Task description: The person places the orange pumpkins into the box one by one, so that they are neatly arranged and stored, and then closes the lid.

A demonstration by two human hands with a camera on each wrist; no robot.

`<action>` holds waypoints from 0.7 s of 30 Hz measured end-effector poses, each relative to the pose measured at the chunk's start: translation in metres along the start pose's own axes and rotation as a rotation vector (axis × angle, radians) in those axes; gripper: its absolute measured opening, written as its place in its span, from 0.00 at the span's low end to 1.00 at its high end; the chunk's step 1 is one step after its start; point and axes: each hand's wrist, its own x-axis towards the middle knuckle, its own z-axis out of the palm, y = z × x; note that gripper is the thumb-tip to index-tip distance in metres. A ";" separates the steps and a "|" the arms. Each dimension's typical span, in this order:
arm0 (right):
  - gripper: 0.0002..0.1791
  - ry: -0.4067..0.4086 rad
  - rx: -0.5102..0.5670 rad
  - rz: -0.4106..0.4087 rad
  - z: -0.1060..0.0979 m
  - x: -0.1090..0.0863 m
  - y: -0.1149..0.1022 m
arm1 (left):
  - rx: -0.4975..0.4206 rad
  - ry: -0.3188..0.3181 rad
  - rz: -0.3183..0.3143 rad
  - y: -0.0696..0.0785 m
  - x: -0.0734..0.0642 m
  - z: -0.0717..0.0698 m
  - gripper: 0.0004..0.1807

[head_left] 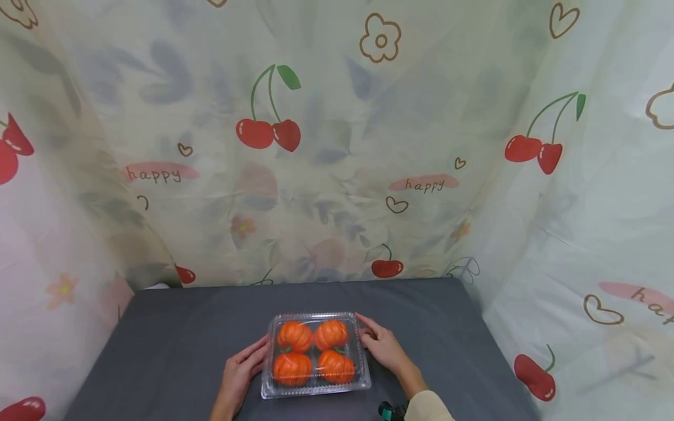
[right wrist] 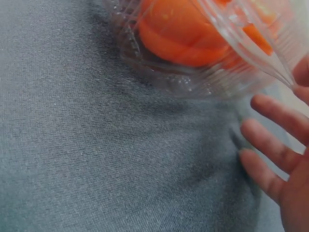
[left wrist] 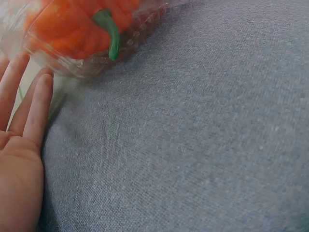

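Observation:
A clear plastic clamshell box (head_left: 315, 393) with several small orange toy pumpkins (head_left: 292, 368) in it sits near the front of the table, its lid down. My left hand (head_left: 239, 371) lies along the box's left side, fingers straight and their tips at its wall. In the left wrist view, a pumpkin with a curved green stem (left wrist: 113, 41) shows through the plastic. At the far right corner, my right hand (head_left: 385, 349) pinches the box's rim (right wrist: 273, 72) between thumb and index finger. Its other fingers (right wrist: 265, 137) are spread below the rim, apart from the box.
Dark grey cloth covers the table (head_left: 200, 327). Patterned curtains (head_left: 326, 175) with cherries, hearts and flowers hang behind it and on both sides. A black and teal device (head_left: 388, 411) is by my right wrist, next to a cream sleeve (head_left: 429, 406).

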 end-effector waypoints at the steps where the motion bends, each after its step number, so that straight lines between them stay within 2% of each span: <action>1: 0.30 -0.018 0.020 0.010 0.000 0.000 0.000 | 0.003 0.002 0.000 0.000 0.000 0.000 0.31; 4: 0.37 -0.065 0.095 0.051 -0.001 0.001 0.000 | 0.009 -0.002 0.004 -0.001 0.000 0.000 0.31; 7: 0.39 -0.088 0.155 0.070 -0.002 0.000 0.000 | 0.014 -0.012 0.016 -0.001 0.000 -0.001 0.31; 12: 0.28 -0.061 0.204 0.086 -0.002 -0.003 0.000 | 0.049 0.001 -0.002 0.002 0.003 0.001 0.32; 16: 0.18 -0.022 0.226 0.101 -0.001 -0.004 0.001 | 0.146 0.039 -0.042 0.006 0.006 0.005 0.35; 21: 0.16 0.036 0.228 0.102 0.003 -0.005 -0.003 | 0.287 0.088 -0.091 0.013 0.007 0.011 0.35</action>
